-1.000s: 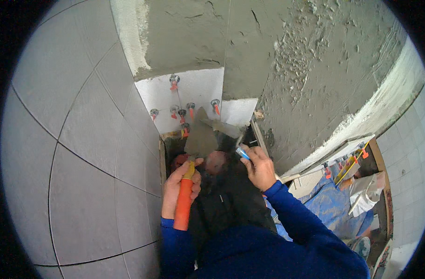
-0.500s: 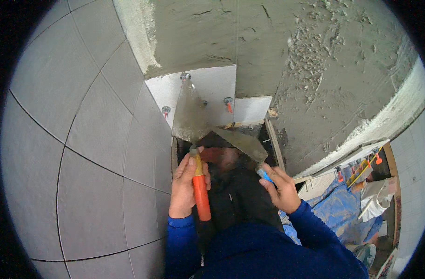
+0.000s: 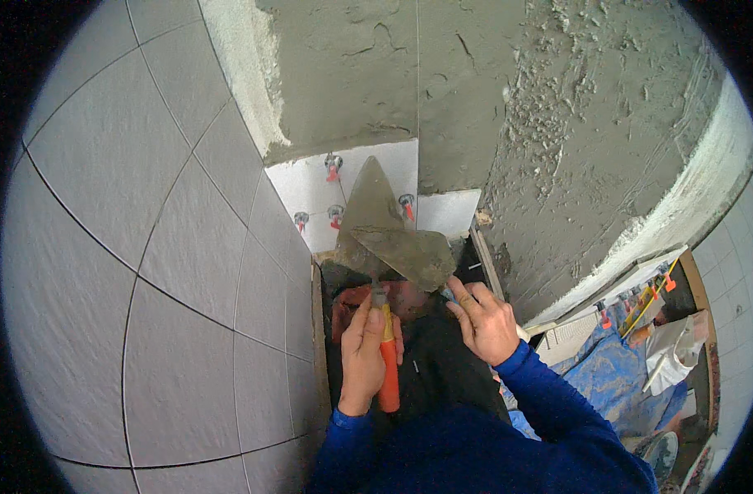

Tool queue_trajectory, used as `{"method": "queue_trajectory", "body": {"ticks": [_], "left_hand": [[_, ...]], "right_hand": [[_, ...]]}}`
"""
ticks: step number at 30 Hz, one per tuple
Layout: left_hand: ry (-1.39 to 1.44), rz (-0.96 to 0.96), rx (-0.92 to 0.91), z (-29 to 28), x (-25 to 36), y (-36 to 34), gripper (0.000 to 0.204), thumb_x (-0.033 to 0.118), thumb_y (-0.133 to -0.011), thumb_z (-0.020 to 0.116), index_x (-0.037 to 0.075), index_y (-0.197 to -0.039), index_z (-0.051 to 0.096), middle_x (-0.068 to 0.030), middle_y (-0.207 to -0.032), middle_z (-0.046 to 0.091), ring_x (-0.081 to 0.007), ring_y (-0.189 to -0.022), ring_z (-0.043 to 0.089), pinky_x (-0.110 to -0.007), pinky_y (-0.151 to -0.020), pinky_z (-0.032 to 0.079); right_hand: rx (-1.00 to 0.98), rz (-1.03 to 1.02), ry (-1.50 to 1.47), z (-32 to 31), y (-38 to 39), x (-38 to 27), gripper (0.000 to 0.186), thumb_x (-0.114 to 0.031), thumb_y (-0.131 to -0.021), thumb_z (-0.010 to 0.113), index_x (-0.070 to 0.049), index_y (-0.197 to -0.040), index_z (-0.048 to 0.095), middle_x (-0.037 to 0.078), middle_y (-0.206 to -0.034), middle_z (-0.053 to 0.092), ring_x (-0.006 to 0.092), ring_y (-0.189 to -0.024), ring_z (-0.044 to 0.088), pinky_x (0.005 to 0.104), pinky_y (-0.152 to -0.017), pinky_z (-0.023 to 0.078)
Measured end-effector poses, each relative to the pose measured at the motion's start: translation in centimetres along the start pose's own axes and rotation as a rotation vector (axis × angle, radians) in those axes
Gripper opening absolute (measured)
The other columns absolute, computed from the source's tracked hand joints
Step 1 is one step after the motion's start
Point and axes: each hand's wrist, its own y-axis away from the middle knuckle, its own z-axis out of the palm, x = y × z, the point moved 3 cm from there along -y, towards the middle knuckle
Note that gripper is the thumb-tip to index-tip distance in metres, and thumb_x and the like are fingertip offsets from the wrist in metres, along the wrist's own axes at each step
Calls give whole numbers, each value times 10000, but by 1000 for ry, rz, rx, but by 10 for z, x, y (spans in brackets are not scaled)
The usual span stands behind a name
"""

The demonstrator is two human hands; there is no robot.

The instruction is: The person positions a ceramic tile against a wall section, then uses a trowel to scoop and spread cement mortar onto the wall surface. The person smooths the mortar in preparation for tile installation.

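My left hand (image 3: 361,362) is closed round the yellow and orange handle of a large pointed trowel (image 3: 371,193). Its long, mortar-smeared blade points up toward the wall. A second, smaller trowel (image 3: 421,257) with a blue handle is gripped in my right hand (image 3: 487,325). The smaller blade lies across the lower part of the large one, seemingly touching it. Beneath the blades, partly hidden, shows a reddish container (image 3: 343,309). Behind the tips, white tiles (image 3: 298,185) on the wall carry tile-levelling clips with red parts (image 3: 333,169).
Grey tiles (image 3: 195,346) cover the wall close on my left. Ahead and to the right rises a wall of wet grey mortar (image 3: 475,90). At lower right lie a blue tarp (image 3: 607,370), a white bag (image 3: 673,354) and a yellow stick (image 3: 640,311).
The large trowel has swung rightward and down, away from the upper clip, and its blade now overlaps the smaller one. The smaller trowel and my right hand have shifted slightly left.
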Motion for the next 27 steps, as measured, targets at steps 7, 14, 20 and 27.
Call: {"method": "queue_trajectory", "body": {"ticks": [7,14,20,27], "left_hand": [[-47,-25,-77,-12,9,6,504,404,-1110,464,43,-1454,534,-35,-829,622,-111,-575,561,-257,-499,454],[173,-275,-263,-42,15,12,536,414,-1082,504,-20,-1394,548,-62,-782,613,-120,-486,525,-252,-423,420],[260,-301,-457,-44,4,21,538,368,-1067,506,-63,-1389,514,-60,-725,553,-120,-446,501,-266,-369,405],[625,-306,-438,-51,4,18,537,374,-1068,502,-77,-1359,522,-65,-719,546,-116,-415,473,-252,-350,382]], "right_hand": [[179,0,-66,-25,-41,1,470,-156,-935,721,-62,-1384,622,152,-903,610,338,-751,669,437,-659,550],[-549,521,-1192,-75,-33,7,375,-326,-1095,546,-24,-1301,624,21,-811,591,114,-645,585,284,-563,494],[-769,724,-1058,-93,-20,28,399,-433,-1096,507,-72,-949,590,10,-773,568,102,-564,545,265,-493,444],[-735,797,-808,-132,14,35,451,-427,-1108,480,-51,-880,583,4,-678,542,110,-527,555,276,-493,440]]}}
